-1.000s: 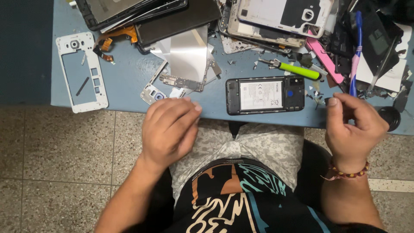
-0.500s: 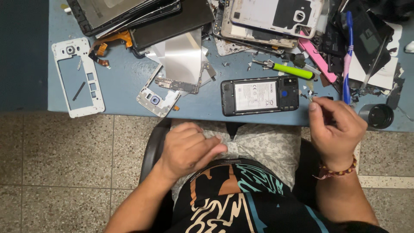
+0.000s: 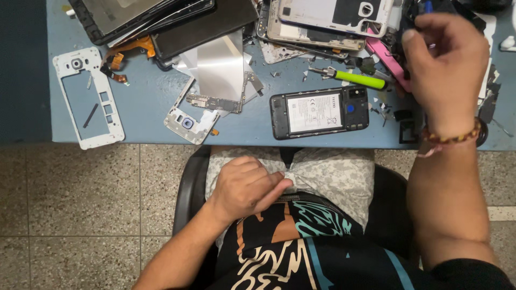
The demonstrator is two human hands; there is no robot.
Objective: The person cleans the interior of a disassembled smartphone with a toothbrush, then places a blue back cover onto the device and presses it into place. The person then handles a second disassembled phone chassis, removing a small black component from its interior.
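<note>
My left hand was up at the edge of the worktop. Now it has come down and rests in my lap. My right hand has gone up over the parts at the far right.

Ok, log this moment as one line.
left hand: resting on lap | right hand: over parts pile at table's right | opened phone: untouched
</note>
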